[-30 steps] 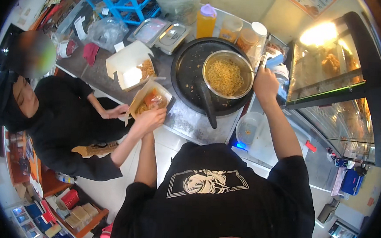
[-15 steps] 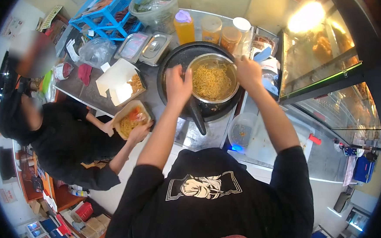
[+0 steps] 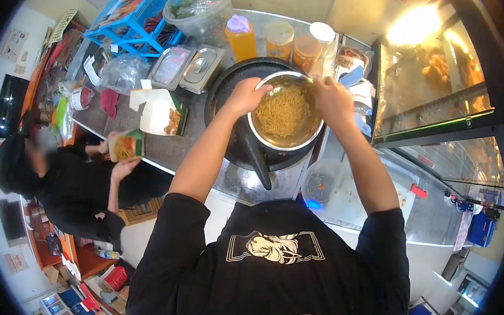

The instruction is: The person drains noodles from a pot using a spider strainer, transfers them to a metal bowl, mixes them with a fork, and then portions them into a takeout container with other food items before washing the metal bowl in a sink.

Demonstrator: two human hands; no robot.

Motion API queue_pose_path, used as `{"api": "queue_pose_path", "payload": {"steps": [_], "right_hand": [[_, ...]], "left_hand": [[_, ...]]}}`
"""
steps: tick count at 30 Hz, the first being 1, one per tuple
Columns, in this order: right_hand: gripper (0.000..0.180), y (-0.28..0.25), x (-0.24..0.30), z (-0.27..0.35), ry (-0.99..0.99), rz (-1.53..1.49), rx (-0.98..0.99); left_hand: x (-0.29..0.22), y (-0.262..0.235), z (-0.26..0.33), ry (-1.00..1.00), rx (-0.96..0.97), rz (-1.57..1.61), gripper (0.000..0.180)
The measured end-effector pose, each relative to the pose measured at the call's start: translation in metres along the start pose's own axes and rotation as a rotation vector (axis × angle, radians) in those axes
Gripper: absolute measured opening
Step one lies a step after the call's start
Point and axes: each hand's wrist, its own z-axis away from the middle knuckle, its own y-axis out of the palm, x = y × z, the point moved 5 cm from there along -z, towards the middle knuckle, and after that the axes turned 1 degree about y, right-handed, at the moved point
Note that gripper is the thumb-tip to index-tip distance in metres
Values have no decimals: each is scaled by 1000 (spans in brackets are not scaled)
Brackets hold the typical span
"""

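Note:
A round metal bowl (image 3: 285,146) of cooked noodles (image 3: 284,110) is held over a large black pan (image 3: 221,86). The bowl tilts somewhat toward me. My left hand (image 3: 245,99) is closed on its upper left rim, thumb along the edge. At the upper right rim my right hand (image 3: 331,102) grips the bowl too, its fingertips partly hidden. The pan's dark handle (image 3: 255,163) points toward me from under the bowl.
Left of me a co-worker holds a box of noodles (image 3: 125,147). An open food box (image 3: 156,117), metal containers (image 3: 201,68), a yellow bottle (image 3: 241,38) and lidded jars (image 3: 279,38) stand on the counter. A lit glass cabinet (image 3: 435,82) is at right, a clear tub (image 3: 320,182) nearer.
My left hand has moved from beside the bowl onto its rim. The bowl has tilted toward me and shifted slightly right. The co-worker has moved away left with the noodle box.

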Motion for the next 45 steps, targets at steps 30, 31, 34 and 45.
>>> {"api": "queue_pose_path", "payload": {"steps": [30,31,34,45], "right_hand": [[32,2,175,1,-321,-385,576],[32,0,182,3,-333,-389,578],[32,-6,215,14,-427,-461,589],[55,98,353,20,-442,-512,815]], "left_hand": [[61,-94,284,-353,-543,-54,43],[61,-94,295,-431,-479,156,43],[68,-92,339,-516,-484,369,41],[167,34,487,-666,-1003,1064,22]]}}
